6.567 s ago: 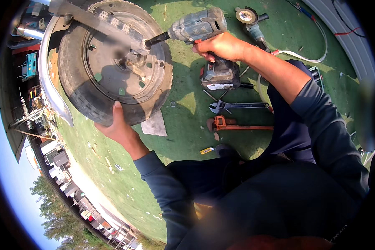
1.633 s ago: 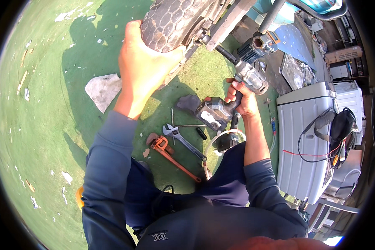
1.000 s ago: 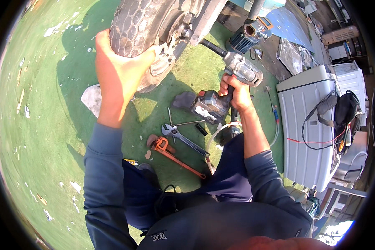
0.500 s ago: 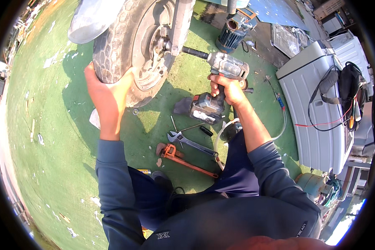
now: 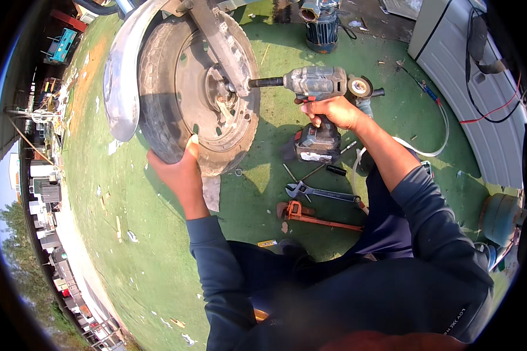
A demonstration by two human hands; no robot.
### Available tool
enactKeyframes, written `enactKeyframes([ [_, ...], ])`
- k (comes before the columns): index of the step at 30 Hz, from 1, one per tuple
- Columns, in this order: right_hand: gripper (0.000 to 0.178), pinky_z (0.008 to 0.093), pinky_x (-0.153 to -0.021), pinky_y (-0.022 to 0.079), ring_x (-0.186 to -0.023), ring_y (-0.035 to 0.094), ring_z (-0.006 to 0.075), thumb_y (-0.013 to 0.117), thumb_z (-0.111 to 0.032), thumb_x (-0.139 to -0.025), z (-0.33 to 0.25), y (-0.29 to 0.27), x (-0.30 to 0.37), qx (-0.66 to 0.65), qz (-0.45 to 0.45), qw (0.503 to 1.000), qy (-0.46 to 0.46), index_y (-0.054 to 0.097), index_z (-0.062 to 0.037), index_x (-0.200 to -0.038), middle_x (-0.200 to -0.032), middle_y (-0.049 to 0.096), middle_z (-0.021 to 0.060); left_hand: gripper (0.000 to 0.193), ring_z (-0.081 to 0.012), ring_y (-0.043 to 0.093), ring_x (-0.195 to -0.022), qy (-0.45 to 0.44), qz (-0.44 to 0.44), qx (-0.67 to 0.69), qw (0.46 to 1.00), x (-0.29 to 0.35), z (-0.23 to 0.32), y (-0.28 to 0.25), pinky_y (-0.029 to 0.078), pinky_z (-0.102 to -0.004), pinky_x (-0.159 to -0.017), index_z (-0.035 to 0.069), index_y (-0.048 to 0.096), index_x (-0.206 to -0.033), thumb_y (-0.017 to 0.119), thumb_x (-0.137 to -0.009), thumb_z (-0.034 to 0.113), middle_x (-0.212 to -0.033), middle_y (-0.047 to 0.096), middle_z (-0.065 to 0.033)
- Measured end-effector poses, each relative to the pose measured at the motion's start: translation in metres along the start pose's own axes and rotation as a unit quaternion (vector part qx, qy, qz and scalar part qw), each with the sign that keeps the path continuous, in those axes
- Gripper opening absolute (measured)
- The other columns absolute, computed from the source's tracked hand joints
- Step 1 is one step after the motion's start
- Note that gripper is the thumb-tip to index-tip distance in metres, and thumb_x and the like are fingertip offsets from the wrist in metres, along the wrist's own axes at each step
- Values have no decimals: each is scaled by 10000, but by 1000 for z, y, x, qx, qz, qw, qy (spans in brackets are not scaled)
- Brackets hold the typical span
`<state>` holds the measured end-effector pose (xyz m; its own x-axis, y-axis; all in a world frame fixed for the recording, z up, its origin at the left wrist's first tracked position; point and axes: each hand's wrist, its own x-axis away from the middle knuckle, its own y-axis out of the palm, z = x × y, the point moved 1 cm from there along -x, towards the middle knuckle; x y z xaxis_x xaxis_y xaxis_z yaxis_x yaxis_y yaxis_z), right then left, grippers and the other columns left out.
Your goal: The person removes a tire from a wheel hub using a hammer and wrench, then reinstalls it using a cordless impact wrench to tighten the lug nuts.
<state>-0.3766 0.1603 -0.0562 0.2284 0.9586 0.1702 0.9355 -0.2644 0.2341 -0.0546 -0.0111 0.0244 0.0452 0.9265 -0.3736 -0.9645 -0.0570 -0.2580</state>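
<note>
A dusty wheel with a knobbly tyre stands under a pale mudguard. My left hand grips the tyre's near edge, thumb on the sidewall and fingers mostly hidden round the tread. In my right hand is the handle of a cordless impact wrench. The wrench lies level, and its long black socket meets the lower end of the fork leg at the axle. Whether the socket is fully seated on the nut cannot be seen. A washer-like ring lies below the wheel.
An adjustable wrench, an orange pipe wrench and thin rods lie on the green ground near my legs. Beyond my right hand is an angle grinder. A blue motor stands farther back, and a large white casing is at right.
My view has swung left, so wheel and tools appear shifted. The wheel seems turned, showing more of its side. Both hands keep their holds, and the socket stays at the axle.
</note>
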Motion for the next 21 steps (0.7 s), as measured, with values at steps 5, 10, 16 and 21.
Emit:
enactKeyframes([
  [5, 89, 309, -572, 447, -547, 550, 126, 666, -88, -865, 5, -2, -3, 1, -5, 1000, -29, 614, -30, -824, -659, 588, 31, 687, -215, 606, -1110, -1, -24, 12, 1000, 1, 8, 0, 479, -346, -1020, -83, 490, -1328, 870, -777, 73, -1237, 611, -149],
  [10, 133, 327, -547, 435, -527, 548, 131, 644, -83, -824, 9, 3, -2, 8, 17, 999, -35, 580, -40, -716, -617, 576, 27, 684, -219, 610, -1113, -8, -40, 38, 998, 4, 14, 5, 482, -345, -1020, -75, 474, -1346, 864, -799, 48, -1254, 608, -152],
  [16, 121, 323, -551, 432, -530, 523, 150, 628, -53, -858, 11, 5, 0, -23, 10, 999, -25, 550, -35, -767, -650, 542, 46, 661, -222, 606, -1132, -11, -37, 41, 998, 5, 13, 9, 482, -349, -1028, -73, 480, -1337, 856, -801, 19, -1278, 613, -160],
  [21, 112, 329, -546, 431, -529, 525, 155, 637, -42, -846, 15, 6, -2, -65, 4, 998, -7, 549, -35, -777, -656, 549, 50, 673, -229, 604, -1137, -7, -37, 42, 998, 4, 15, 8, 480, -353, -1033, -82, 484, -1338, 863, -792, 18, -1279, 617, -164],
])
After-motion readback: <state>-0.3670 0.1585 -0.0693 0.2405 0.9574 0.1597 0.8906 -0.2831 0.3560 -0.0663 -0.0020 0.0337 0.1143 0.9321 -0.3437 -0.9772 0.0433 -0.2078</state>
